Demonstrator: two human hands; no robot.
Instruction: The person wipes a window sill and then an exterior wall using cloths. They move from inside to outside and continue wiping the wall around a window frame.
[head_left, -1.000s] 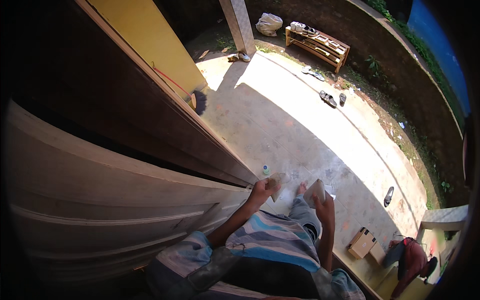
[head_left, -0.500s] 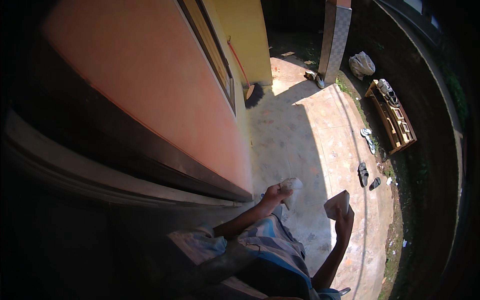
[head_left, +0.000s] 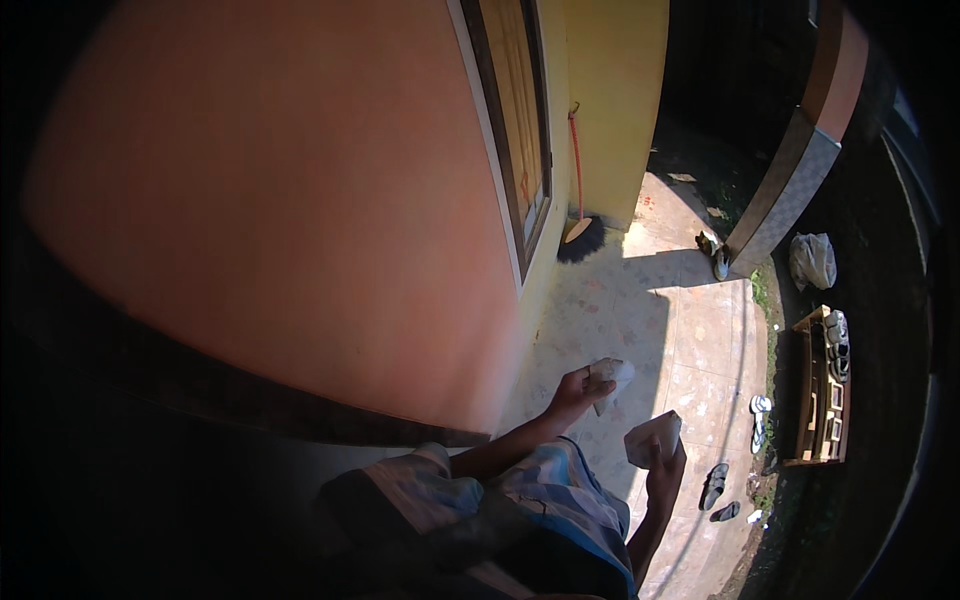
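Note:
My left hand is closed round a crumpled-looking whitish thing with a narrow lower end; its kind I cannot make out. To the right, my right hand grips a pale, flat-sided, angular thing, with the fingers partly hidden by it. The two held things are apart, both above the tiled floor. Striped blue and grey cloth lies over my body between the forearms.
An orange wall with a dark base stands close on the left. Ahead, a broom leans by the yellow wall. Sandals, a wooden rack with shoes, a tiled pillar and a white sack are on the right.
The view has turned left, so the broom, pillar and rack sit farther right and more wall shows. My hands have come closer together, each keeping its hold.

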